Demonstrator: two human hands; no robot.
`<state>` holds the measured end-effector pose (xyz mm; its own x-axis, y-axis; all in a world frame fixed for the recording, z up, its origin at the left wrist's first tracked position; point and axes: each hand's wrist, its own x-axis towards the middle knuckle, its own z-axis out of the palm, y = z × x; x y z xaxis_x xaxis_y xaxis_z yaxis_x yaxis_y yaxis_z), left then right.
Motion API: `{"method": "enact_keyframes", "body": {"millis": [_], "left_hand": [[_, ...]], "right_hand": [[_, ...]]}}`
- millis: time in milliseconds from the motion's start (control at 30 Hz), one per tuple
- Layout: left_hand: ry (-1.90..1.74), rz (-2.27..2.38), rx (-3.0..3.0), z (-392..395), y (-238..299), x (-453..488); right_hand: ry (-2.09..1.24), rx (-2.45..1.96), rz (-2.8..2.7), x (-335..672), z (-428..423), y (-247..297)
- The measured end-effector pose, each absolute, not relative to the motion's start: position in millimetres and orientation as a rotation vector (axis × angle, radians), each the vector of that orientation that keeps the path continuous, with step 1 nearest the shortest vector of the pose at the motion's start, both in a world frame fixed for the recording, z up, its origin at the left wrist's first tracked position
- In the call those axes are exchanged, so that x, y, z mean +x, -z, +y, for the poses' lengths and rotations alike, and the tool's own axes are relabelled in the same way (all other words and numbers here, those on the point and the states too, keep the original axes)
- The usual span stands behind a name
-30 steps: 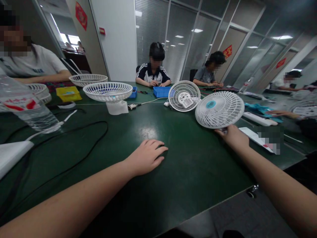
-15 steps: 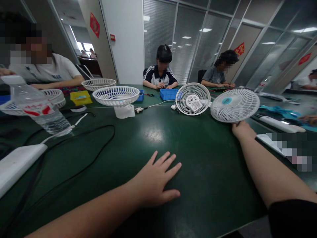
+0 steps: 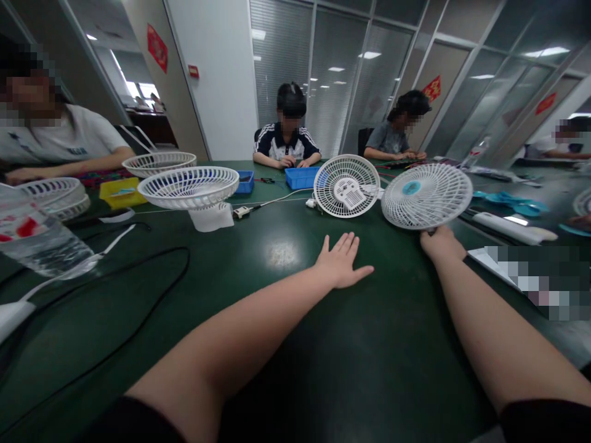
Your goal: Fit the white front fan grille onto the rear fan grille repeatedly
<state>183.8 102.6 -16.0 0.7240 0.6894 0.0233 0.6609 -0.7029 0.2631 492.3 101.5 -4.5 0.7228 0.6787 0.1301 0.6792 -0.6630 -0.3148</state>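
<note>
My left hand (image 3: 340,264) is over the green table (image 3: 360,357), fingers spread and holding nothing. Just beyond its fingertips stands a white fan guard (image 3: 347,186), its inner side with a motor housing or bracket facing me. My right hand (image 3: 442,243) is closed at the lower edge of a white fan (image 3: 427,195) with a blue centre badge, tilted upward. The guard hides part of those fingers, so the exact grip is unclear. Left of my hands, another white fan head (image 3: 189,186) lies face up on its short white base (image 3: 211,216).
At left are a water bottle (image 3: 41,237), a black cable (image 3: 159,303), a yellow tray (image 3: 120,192) and more fan guards (image 3: 159,162). Blue bins (image 3: 302,177) stand at the back. Blue fan blades (image 3: 510,202) and a white strip (image 3: 512,227) lie at right. Several people sit around.
My left hand has moved forward and to the right across the table, toward the standing guard. My right hand stays at the tilted fan. The view has shifted slightly right.
</note>
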Motion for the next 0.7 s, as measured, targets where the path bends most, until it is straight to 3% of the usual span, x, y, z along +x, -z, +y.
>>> {"method": "enact_keyframes", "body": {"millis": [300, 700], "left_hand": [[-0.222, 1.379, 2.557, 210.7, 15.1, 257.1], [-0.421, 1.312, 2.636, 182.1, 16.4, 216.9]], "right_hand": [[0.076, -2.547, -1.013, 497.3, 106.5, 12.2], [0.071, -2.474, -1.012, 503.6, 102.1, 11.3]]}}
